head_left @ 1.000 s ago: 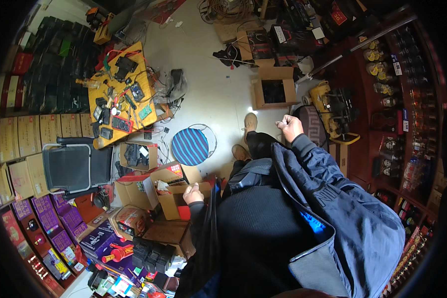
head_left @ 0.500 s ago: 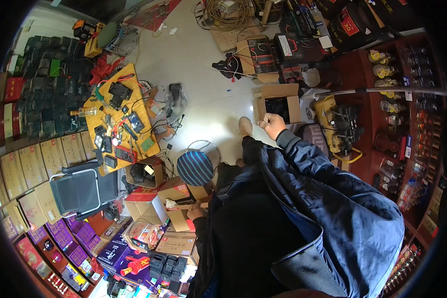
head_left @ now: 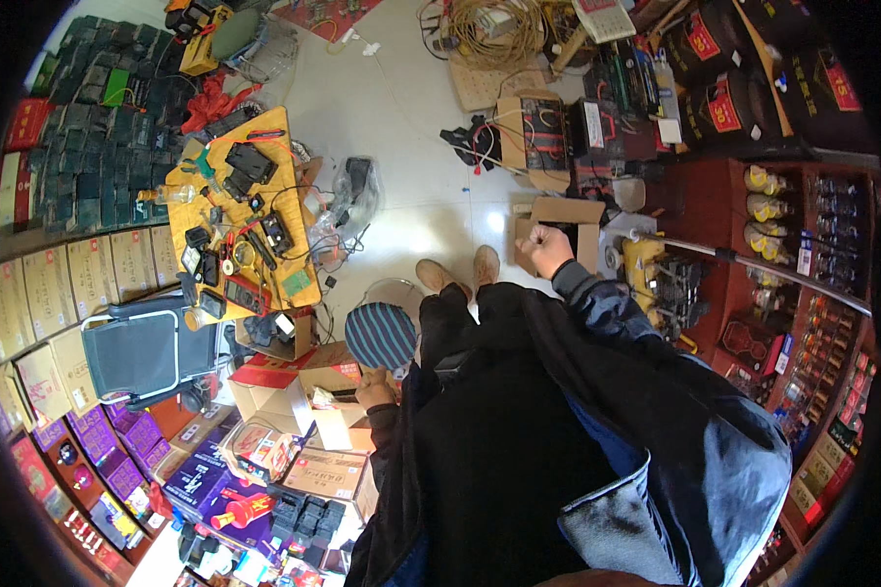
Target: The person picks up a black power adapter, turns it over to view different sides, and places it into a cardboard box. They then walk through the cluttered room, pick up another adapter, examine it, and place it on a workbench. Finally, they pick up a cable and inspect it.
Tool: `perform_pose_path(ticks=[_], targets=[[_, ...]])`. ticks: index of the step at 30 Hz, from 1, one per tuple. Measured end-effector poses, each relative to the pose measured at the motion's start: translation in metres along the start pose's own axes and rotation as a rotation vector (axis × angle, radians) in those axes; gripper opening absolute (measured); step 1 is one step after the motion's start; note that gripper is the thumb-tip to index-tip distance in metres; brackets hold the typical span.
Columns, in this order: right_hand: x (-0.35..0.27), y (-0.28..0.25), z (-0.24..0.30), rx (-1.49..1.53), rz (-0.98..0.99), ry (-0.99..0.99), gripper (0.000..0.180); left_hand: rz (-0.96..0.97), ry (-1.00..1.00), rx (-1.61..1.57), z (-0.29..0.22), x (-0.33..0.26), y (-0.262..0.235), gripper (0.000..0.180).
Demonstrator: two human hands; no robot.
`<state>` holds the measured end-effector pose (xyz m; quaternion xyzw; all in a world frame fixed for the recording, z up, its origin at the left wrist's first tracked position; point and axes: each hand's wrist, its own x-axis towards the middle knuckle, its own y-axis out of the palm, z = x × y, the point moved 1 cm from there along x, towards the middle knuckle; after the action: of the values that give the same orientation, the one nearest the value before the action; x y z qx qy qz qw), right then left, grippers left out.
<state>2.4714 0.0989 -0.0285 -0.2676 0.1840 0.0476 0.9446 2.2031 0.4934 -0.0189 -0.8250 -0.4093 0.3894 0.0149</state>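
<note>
My right hand [head_left: 546, 249] is raised ahead of me with its fingers curled into a loose fist, and nothing shows in it. Just beyond it in view lies an open cardboard box [head_left: 579, 209] with dark contents. My left hand [head_left: 375, 389] hangs low at my left side, seen over an open carton [head_left: 335, 423]; its fingers are too small and partly hidden to read. Close to that hand is a round stool [head_left: 380, 335] with a blue-and-black striped seat. My two tan shoes [head_left: 486, 264] stand on the pale floor.
A yellow worktable [head_left: 294, 235] at the left bears a multimeter [head_left: 246, 293], tools and cables. Behind it stand stacked dark batteries [head_left: 108, 137] and a folding chair [head_left: 132, 354]. Shelves [head_left: 719, 210] line the right, with a yellow-framed machine [head_left: 646, 264] before them. Coiled cable [head_left: 494, 29] lies far ahead.
My view has shifted, and both shoes now show side by side, where one was mostly hidden. The stool now sits partly behind my left leg. My right hand stays curled.
</note>
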Motion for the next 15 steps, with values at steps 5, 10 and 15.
perform_pose_path(ticks=[5,10,15], targets=[[0.011,0.016,0.042,-0.009,0.021,-0.018,0.036,0.051,0.060,0.145,0.035,0.057,-0.021,0.007],[0.009,0.032,0.067,-0.148,-0.007,-0.221,0.024,0.008,0.871,0.909,0.020,0.064,-0.032,0.015],[0.021,0.056,0.087,-0.012,0.126,-0.128,0.016,-0.131,0.405,0.257,-0.021,0.047,-0.028,0.043]])
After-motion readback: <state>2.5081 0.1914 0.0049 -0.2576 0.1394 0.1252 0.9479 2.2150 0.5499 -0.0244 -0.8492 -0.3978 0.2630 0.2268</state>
